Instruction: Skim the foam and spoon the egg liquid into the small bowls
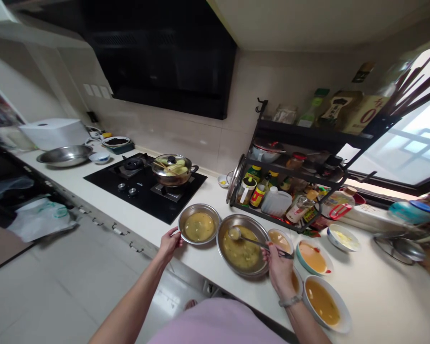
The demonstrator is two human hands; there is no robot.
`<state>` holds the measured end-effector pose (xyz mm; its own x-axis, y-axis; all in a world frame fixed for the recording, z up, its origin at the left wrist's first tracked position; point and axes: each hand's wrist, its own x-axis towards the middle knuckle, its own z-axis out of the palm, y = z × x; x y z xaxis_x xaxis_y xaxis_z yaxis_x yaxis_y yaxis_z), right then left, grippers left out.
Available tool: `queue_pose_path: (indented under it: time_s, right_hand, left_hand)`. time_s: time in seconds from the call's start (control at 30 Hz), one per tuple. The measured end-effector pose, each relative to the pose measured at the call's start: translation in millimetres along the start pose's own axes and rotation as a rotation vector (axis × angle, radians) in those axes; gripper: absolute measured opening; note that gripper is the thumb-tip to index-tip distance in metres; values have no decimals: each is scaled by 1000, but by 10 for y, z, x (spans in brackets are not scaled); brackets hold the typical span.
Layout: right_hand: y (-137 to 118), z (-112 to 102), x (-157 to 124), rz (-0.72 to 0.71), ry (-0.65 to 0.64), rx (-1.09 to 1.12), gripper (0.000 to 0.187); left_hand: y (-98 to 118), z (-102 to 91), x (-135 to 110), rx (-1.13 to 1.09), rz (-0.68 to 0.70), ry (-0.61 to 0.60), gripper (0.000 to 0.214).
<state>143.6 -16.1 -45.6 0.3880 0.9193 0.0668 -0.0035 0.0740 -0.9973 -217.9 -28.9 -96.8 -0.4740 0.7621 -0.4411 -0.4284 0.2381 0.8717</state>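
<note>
My left hand (pixel 170 243) grips the near rim of a small steel bowl (pixel 199 210) of yellowish soup on the white counter. My right hand (pixel 278 268) is closed on the handle of a metal ladle (pixel 251 240), whose scoop sits over the soup in a larger steel bowl (pixel 224 227) beside it. To the right stand several bowls of orange soup: one (pixel 280 241) behind my right hand, one (pixel 313 258) further right and a white one (pixel 324 302) nearest me.
A black hob (pixel 143 191) carries a lidded steel pot (pixel 172 170). A black rack (pixel 290 157) of bottles and jars stands against the wall. A steel basin (pixel 65 155) and white appliance (pixel 53 133) sit far left. The counter edge runs diagonally past cabinet handles.
</note>
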Motion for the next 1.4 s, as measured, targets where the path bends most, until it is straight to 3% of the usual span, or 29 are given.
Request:
queue_pose_path:
  time_s: [0.17, 0.33, 0.43, 0.6, 0.67, 0.77, 0.9, 1.03, 1.2, 1.3, 1.4]
  right_hand:
    - [-215, 267, -12, 112, -76, 112, 31]
    - [-343, 610, -55, 47, -188, 53, 32]
    - [-366, 745, -129, -84, -339, -77, 29]
    - [-356, 782, -276, -524, -642, -241, 26]
    - [-346, 743, -291, -647, -694, -263, 26]
    - [-309, 614, -235, -662, -618, -280, 26]
    - [-203, 287, -79, -455, -421, -264, 26]
    - [-84, -68, -11, -262, -289, -283, 32]
    - [60, -216, -64, -98, -194, -294, 35]
    - [181, -183, -43, 42, -68, -192, 33]
    - [271, -157, 18, 157, 41, -8, 30]
  left_hand:
    - [-3, 6, 5, -6, -8, 4, 51]
    - [10, 8, -11, -5, -8, -18, 51]
    - [11, 8, -21, 1, 0, -14, 50]
    - [1, 4, -18, -5, -13, -12, 52]
    - [2, 4, -9, -9, -10, -15, 50]
    - [-8, -3, -3, -15, -2, -20, 47]
    - [-127, -39, -97, -37, -15, -3, 27]
    - [-369, 16, -385, -42, -161, -66, 18]
    - [-549, 453, -753, 33, -267, -340, 25]
    - [-549, 771, -833, 32, -266, -418, 39]
    - [-552, 986, -846, 45, -258, -431, 67]
